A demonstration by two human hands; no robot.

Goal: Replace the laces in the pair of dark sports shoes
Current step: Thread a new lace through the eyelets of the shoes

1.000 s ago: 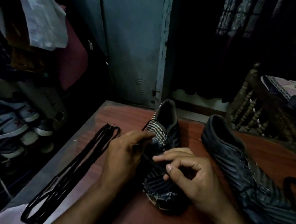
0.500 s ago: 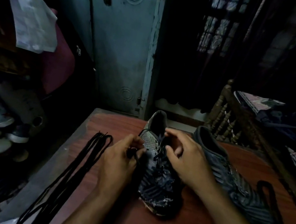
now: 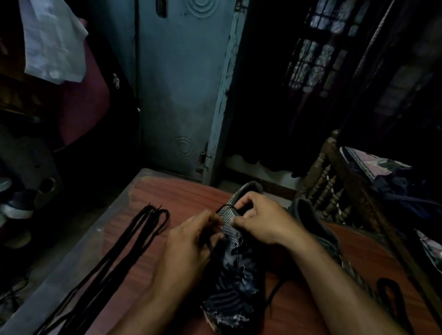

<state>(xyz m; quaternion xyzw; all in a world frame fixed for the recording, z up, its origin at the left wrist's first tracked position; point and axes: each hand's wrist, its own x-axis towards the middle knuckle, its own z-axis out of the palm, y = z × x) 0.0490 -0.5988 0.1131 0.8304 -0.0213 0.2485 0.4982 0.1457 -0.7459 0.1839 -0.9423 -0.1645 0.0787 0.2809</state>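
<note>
Dark patterned shoe (image 3: 236, 285) upright beside its mate (image 3: 316, 231); spare laces (image 3: 125, 250) alongside.

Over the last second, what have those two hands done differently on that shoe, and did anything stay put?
The right hand slid from the shoe's middle up to its collar, where it now pinches at the tongue. The left hand stayed at the near shoe, holding a lace. The second shoe, the long black laces and the table have not shifted.

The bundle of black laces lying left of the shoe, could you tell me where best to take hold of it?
Probably at the looped far end of the lace bundle, pinched from above. The strands gather tightly there on the table, clear of the left hand and the shoe, while nearer the edge they spread apart.
</note>
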